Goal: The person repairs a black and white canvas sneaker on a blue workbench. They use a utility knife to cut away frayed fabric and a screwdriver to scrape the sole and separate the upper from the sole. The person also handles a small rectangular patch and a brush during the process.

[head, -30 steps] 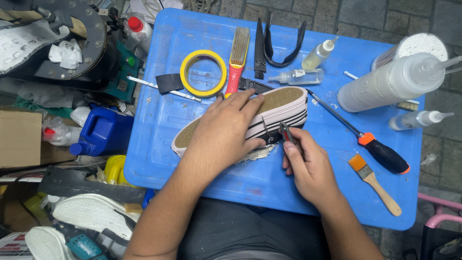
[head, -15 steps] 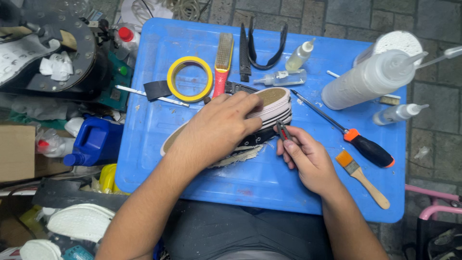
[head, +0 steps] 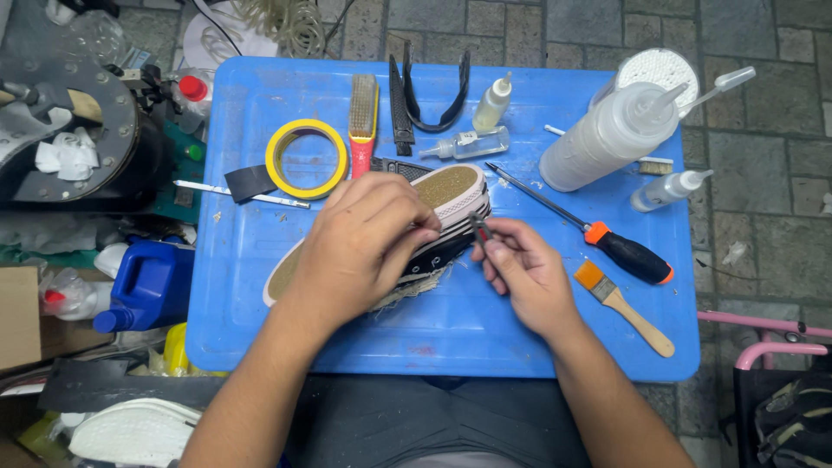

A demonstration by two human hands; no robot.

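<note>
A canvas shoe (head: 451,195) lies sole-up on the blue table (head: 451,329), its tan sole facing me and its striped rubber sidewall turned toward my right hand. My left hand (head: 368,238) presses down over the shoe's middle and holds it still. My right hand (head: 520,269) grips a small thin metal tool (head: 479,227) whose tip touches the sidewall edge of the shoe. Frayed fabric shows under the shoe's near side.
On the table lie a yellow tape roll (head: 305,158), a wire brush (head: 362,117), black straps (head: 429,100), small glue bottles (head: 472,143), a big squeeze bottle (head: 615,134), a screwdriver (head: 598,234) and a paint brush (head: 620,303). A blue jug (head: 147,286) stands at left.
Both hands and the shoe stay together; my right hand has shifted the tool slightly along the sidewall. The camera view has drifted a little.
</note>
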